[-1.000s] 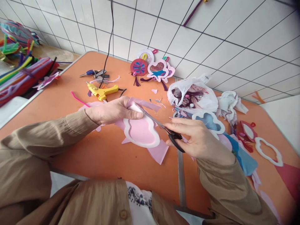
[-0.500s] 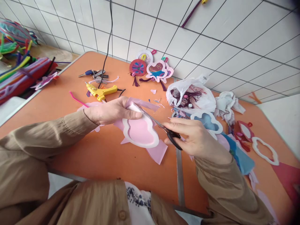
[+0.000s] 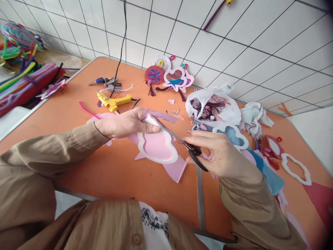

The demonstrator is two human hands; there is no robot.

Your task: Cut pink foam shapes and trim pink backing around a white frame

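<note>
My left hand (image 3: 130, 124) pinches the upper left edge of a pink felt piece (image 3: 157, 146), its thumb on top. A white cloud-shaped frame (image 3: 170, 157) lies on the pink felt. Black-handled scissors (image 3: 197, 158) are in my right hand (image 3: 221, 152), fingers and thumb at the handles. Their blades lie along the upper right side of the white frame, beside a strip of pink felt (image 3: 163, 116) above. Below the frame hangs a pink corner (image 3: 177, 169).
On the orange table (image 3: 117, 180) lie a yellow glue gun (image 3: 114, 101), keys (image 3: 111, 82), finished felt ornaments (image 3: 175, 78), a white plastic bag (image 3: 229, 111), blue felt (image 3: 273, 177) and a white cloud outline (image 3: 307, 175). Pipe cleaners (image 3: 31, 83) lie at the left.
The scissors' handles have spread wider, the lower one moving down and right. My right hand has shifted slightly right. My left hand keeps its grip on the felt.
</note>
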